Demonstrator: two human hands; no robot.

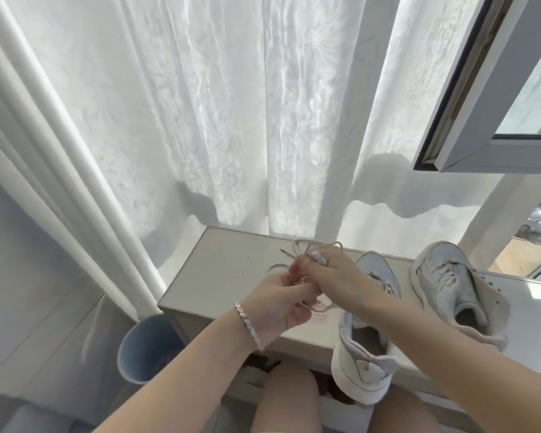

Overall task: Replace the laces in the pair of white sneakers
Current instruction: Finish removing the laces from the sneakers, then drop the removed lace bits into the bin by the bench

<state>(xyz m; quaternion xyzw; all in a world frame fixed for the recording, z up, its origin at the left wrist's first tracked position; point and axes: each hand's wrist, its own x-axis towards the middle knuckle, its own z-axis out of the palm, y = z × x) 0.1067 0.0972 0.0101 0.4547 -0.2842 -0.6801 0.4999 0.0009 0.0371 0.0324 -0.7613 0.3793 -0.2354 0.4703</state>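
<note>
**Holding a loose lace over the ledge, both sneakers lying to the right**

Head view: both hands are meeting above the pale ledge, in front of the white curtain. The left hand, wearing a silver bracelet at the wrist, is curling its fingers and pinching part of the grey-white lace. The right hand is sitting just above and against the left, its fingers also closing around the same lace. Loops and one tipped end of the lace are fanning out beyond the right fingers, and another strand is hanging below the hands, down toward the ledge.

The near sneaker is lying just right of the hands, its toe pointing toward the curtain and its heel sticking out past the front edge of the ledge. The right forearm is crossing over its middle, so I cannot tell how its eyelets are laced. The far sneaker is resting further right, tilting onto its side, with lacing showing across its tongue.

A blue bin is standing on the floor left of the ledge, and an open window frame is hanging at upper right.
</note>
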